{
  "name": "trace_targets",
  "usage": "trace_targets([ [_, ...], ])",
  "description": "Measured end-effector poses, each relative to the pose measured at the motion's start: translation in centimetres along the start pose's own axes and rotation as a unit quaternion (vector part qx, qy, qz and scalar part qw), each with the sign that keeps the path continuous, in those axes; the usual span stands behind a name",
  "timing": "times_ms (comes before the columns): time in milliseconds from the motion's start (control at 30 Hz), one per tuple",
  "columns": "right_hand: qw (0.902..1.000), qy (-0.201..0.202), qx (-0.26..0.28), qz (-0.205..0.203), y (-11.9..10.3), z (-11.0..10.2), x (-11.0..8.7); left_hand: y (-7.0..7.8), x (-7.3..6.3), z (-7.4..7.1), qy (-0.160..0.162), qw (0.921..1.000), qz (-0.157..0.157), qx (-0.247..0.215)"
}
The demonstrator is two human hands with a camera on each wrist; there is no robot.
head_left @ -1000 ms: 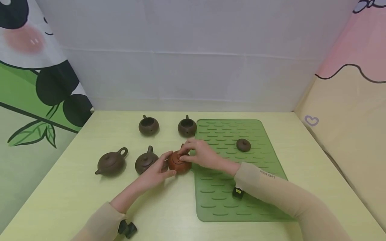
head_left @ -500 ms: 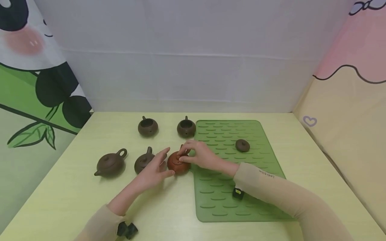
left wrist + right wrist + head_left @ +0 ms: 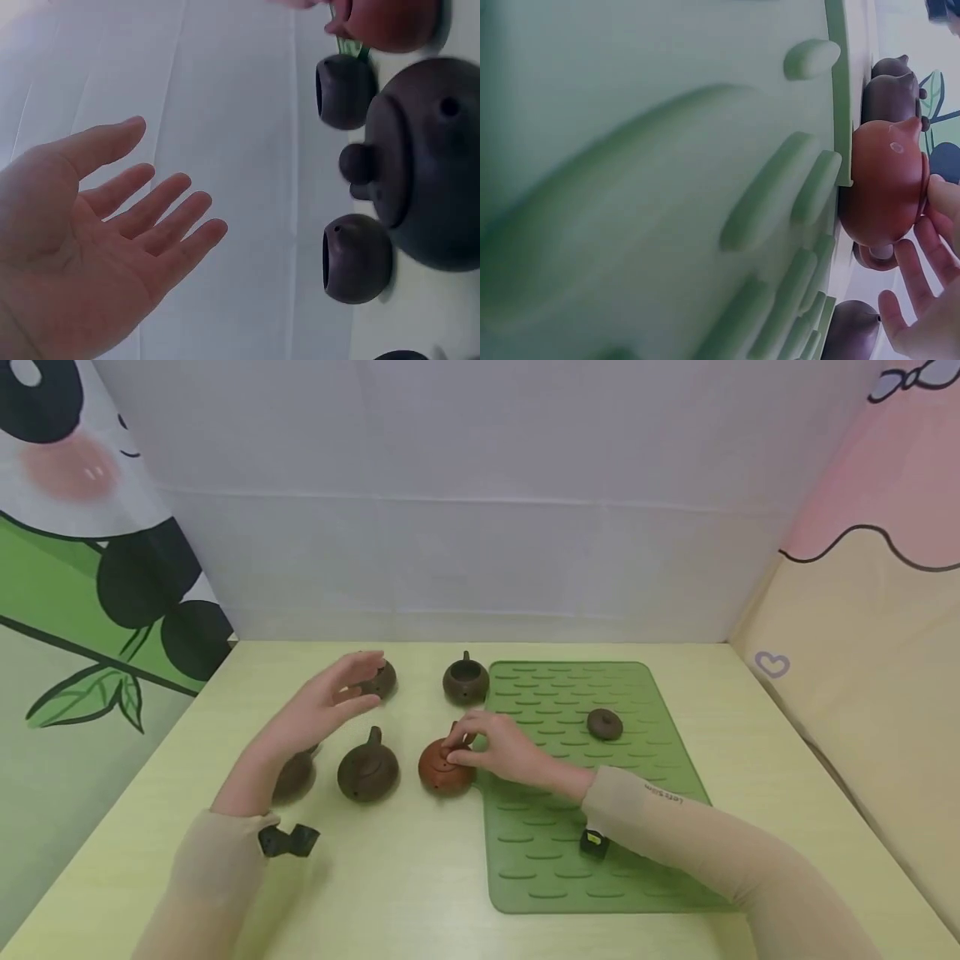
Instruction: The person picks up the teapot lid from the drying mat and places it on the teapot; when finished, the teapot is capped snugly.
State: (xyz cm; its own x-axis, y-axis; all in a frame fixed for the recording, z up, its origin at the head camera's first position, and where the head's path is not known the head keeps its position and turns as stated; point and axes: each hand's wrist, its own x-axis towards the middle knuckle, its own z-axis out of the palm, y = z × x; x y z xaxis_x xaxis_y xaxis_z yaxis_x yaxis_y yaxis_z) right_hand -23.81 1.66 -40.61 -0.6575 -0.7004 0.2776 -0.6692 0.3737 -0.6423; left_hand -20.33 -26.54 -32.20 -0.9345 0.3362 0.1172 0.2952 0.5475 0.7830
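My right hand (image 3: 498,747) pinches the knob of the lid on a reddish-brown clay teapot (image 3: 442,777); the knob itself is hidden by the fingers. The lid sits on the pot in the right wrist view, where the teapot (image 3: 881,176) appears sideways. My left hand (image 3: 322,706) is in the air over the left side, holding nothing, its fingers (image 3: 169,206) straight and spread. Just right of its wrist stands a dark lidded teapot (image 3: 367,777). Another dark teapot (image 3: 296,777) is mostly covered by the left forearm. Behind the left fingers is a partly hidden dark pot (image 3: 386,681).
A lidless dark teapot (image 3: 466,683) stands at the back, beside the left edge of a green ridged mat (image 3: 555,868). On that mat lies a loose dark lid (image 3: 604,724). A pale wall sheet (image 3: 480,552) rises behind the table (image 3: 420,877).
My left hand has left the area beside the reddish-brown teapot and moved up and left, now covering the leftmost teapot and a back pot. The right hand has stayed on the lid.
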Motion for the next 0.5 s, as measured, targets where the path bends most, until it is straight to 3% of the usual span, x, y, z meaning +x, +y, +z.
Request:
trace_targets([
  [267,0.9999,0.005,0.007,0.006,0.1,0.1,0.0,-2.3,3.5,-4.0,0.013,0.9996,-0.006,0.023],
  [500,0.9999,0.006,0.013,0.007,0.2,0.2,0.0,-5.1,6.4,-5.6,-0.003,0.9997,-0.013,0.02],
])
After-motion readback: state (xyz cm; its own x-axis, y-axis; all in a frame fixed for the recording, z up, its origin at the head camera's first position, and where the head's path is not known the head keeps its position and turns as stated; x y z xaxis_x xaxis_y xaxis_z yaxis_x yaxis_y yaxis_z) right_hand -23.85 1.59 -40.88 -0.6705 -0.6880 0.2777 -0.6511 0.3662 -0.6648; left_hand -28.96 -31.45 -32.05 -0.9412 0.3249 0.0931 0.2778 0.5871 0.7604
